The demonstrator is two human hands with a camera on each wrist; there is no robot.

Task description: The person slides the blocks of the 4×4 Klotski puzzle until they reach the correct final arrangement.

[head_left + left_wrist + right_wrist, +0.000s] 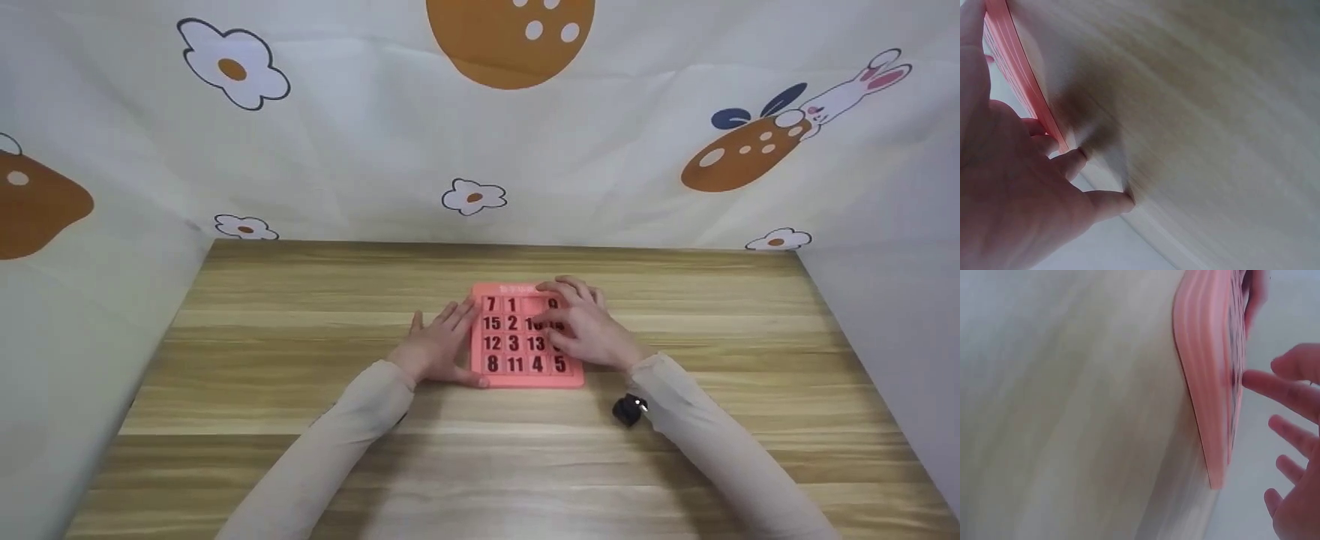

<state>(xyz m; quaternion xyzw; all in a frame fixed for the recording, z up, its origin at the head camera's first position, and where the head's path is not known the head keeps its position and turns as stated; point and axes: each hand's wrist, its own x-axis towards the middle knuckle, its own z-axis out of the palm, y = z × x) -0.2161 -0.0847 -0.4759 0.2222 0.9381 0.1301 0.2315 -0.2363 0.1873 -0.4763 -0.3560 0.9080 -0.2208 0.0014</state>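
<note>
Seems only partway on the pink number puzzle (529, 382), flat on the bench (480, 461) — out of counting order where legible, so probably much left to slide. Touched along the left edge by the left hand (435, 351), straight-fingered and gripping nothing; reached over from the right by the right hand (590, 325), loosely spread, holding nothing, with a fingertip (1249, 378) at the tiles (513, 343). Offers just one vacant cell (533, 305), third in the top row — with bench reaching beyond every edge.
</note>
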